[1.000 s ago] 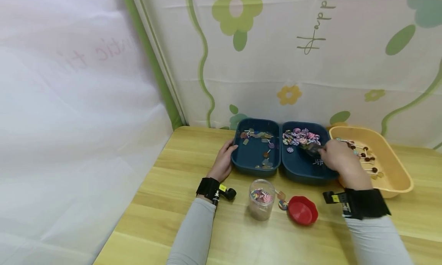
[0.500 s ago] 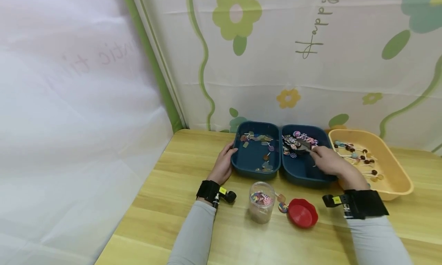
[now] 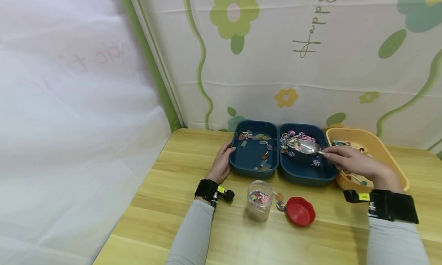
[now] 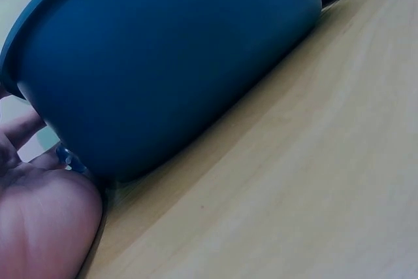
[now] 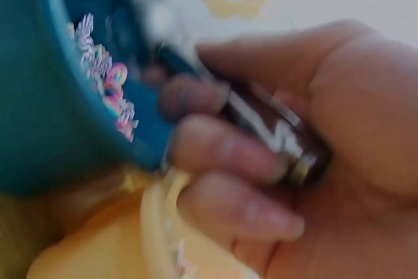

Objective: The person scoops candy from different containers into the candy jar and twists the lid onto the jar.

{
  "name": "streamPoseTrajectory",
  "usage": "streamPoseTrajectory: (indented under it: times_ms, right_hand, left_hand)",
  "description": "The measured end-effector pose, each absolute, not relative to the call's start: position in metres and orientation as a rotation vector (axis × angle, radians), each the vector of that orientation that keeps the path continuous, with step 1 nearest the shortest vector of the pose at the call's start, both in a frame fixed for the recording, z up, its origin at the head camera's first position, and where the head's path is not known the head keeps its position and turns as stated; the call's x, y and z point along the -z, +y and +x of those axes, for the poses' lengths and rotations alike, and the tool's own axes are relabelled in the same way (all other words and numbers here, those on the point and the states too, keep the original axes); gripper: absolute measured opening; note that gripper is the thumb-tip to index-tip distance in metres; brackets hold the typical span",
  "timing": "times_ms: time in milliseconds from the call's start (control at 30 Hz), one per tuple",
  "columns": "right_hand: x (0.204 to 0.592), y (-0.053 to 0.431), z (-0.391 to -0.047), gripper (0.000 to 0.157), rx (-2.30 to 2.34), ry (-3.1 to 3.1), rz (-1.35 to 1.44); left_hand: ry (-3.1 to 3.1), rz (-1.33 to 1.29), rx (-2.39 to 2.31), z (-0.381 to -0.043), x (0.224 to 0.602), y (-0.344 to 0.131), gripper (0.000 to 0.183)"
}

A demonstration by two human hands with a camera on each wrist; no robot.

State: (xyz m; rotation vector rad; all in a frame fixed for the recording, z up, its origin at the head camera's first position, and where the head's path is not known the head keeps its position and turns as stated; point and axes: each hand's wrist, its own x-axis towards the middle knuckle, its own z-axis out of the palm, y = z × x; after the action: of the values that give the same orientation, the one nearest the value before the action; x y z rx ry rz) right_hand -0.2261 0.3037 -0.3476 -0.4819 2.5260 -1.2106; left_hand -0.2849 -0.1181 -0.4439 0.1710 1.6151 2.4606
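Observation:
My right hand (image 3: 355, 163) grips the handle of a metal scoop (image 3: 307, 146), its fingers curled round it in the right wrist view. The scoop is over the right blue bin (image 3: 307, 176), its bowl by a pile of swirl candies (image 3: 288, 136); a few pieces appear at its front end. My left hand (image 3: 221, 163) holds the left side of the left blue bin (image 3: 253, 157), thumb at the rim. In the left wrist view that bin's wall (image 4: 163, 63) hides part of the fingers. Small lollipops and gummy-like candies (image 3: 264, 156) lie inside this bin.
A clear jar (image 3: 259, 203) with swirl candies stands in front of the bins. Right of it lie a swirl lollipop (image 3: 281, 206), an orange candy (image 3: 279, 196) and a red scalloped lid (image 3: 300, 211). A yellow bin (image 3: 376, 146) with lollipops is at the right. A printed curtain hangs behind.
The scoop first pushed left into the swirl candies, then came up and levelled out, its bowl now showing. My right hand and forearm shifted right. My left hand stays at the bin.

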Motion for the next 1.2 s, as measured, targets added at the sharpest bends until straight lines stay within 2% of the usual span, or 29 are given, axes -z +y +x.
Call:
streamPoseTrajectory:
  times_ms: [167, 333, 467, 600, 800, 1067, 1200]
  right_hand:
    - [0.352, 0.317, -0.228, 0.023, 1.460, 2.351, -0.689]
    - [0.325, 0.310, -0.217, 0.029, 1.440, 2.279, -0.959]
    - [0.293, 0.293, -0.194, 0.035, 1.283, 2.361, -1.036]
    - [0.269, 0.283, -0.156, 0.039, 1.065, 2.506, -1.120]
    - [0.244, 0.264, -0.117, 0.033, 0.794, 2.631, -1.255]
    - [0.209, 0.238, -0.096, 0.018, 0.497, 2.831, -1.125]
    - [0.204, 0.255, -0.079, 0.012, 0.382, 2.962, -0.744]
  left_hand:
    - [1.617, 0.151, -2.474, -0.283, 0.443, -0.123, 0.049]
    - [1.623, 0.140, -2.478, -0.282, 0.443, -0.126, 0.049]
    - [1.635, 0.156, -2.474, -0.283, 0.441, -0.125, 0.049]
    - [1.614, 0.208, -2.452, -0.288, 0.436, -0.108, 0.049]
    - [1.578, 0.267, -2.399, -0.290, 0.430, -0.084, 0.049]
    - [1.520, 0.305, -2.367, -0.292, 0.432, -0.062, 0.049]
    - [1.499, 0.304, -2.357, -0.290, 0.437, -0.058, 0.050]
